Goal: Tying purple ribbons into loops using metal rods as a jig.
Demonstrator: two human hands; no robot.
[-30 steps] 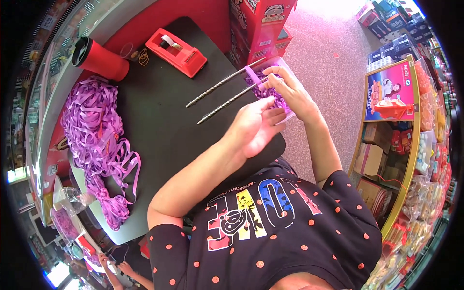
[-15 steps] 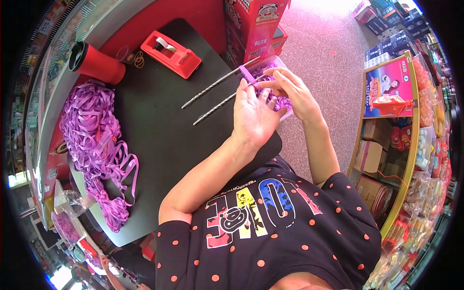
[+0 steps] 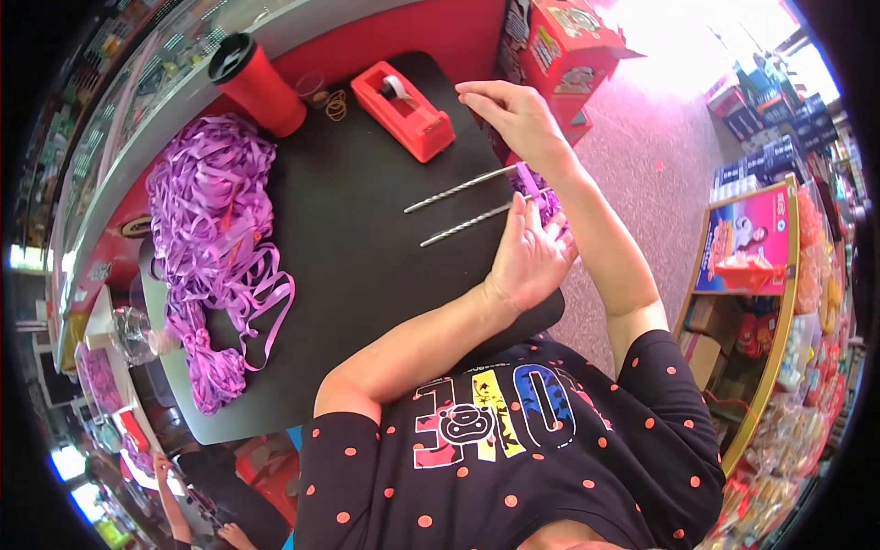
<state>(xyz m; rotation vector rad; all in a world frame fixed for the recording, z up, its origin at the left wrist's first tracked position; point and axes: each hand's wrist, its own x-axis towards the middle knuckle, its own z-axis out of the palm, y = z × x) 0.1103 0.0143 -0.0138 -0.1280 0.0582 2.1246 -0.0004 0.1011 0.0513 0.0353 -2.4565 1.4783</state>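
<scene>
Two long spiral metal drill bits (image 3: 466, 227) stick out side by side over the right side of the dark table. A purple ribbon (image 3: 529, 179) bridges them near their right ends. My left hand (image 3: 530, 261), palm up, has its thumb and fingertips at the ribbon on the nearer bit; the grip is partly hidden. Beyond the bits, my right hand (image 3: 518, 115) is raised near the tape dispenser, fingertips pinched together. What they hold, if anything, is too small to make out. More purple ribbon shows behind my left fingers, largely covered by my hand and right forearm.
A big tangled heap of purple ribbon (image 3: 211, 211) lies on the table's left. At the back are a red tumbler (image 3: 261, 87), rubber bands (image 3: 336, 105) and a red tape dispenser (image 3: 403, 110). Red cartons (image 3: 573, 50) stand beyond; a goods shelf (image 3: 747, 302) is at right. Another person's arm (image 3: 170, 495) shows lower left.
My right hand has left the ribbon at the bits and moved up and away, toward the far table edge. My left hand stays at the bits. The whole view has shifted.
</scene>
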